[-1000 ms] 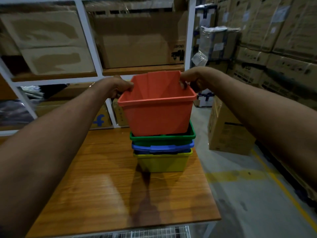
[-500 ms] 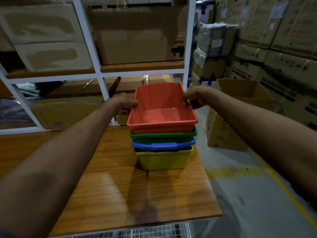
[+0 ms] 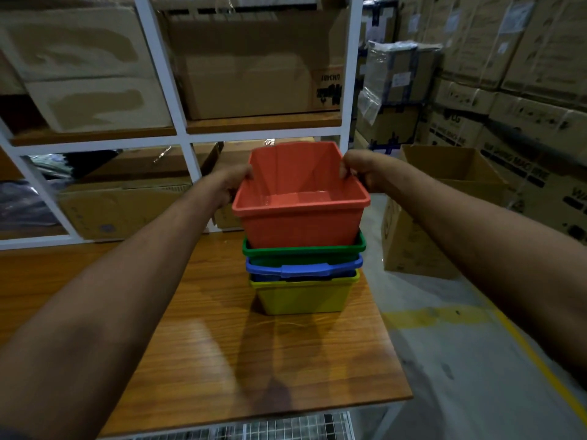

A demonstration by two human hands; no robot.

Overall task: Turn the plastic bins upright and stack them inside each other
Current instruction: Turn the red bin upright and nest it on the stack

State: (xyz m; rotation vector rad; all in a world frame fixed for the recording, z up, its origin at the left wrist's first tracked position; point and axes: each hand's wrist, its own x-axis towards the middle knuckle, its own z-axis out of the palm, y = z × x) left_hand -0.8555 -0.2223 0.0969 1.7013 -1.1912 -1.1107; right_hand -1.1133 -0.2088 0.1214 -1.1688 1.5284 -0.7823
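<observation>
An upright red bin (image 3: 301, 223) sits partly inside a green bin (image 3: 303, 247), its rim well above the green rim. Below the green bin a blue bin (image 3: 305, 269) nests in a yellow bin (image 3: 303, 296), which stands on the wooden table (image 3: 222, 360). My left hand (image 3: 233, 184) grips the red bin's left rim. The right rim is held by my right hand (image 3: 360, 169). Both arms reach forward from the bottom corners of the view.
A white shelf rack (image 3: 187, 134) with cardboard boxes stands behind the table. An open cardboard box (image 3: 444, 214) sits on the floor to the right, with stacked boxes beyond. A yellow floor line (image 3: 540, 363) runs along the right. The table's right edge is close to the stack.
The red bin went down deep into the green bin half a second ago and now stands higher again, still held by both hands.
</observation>
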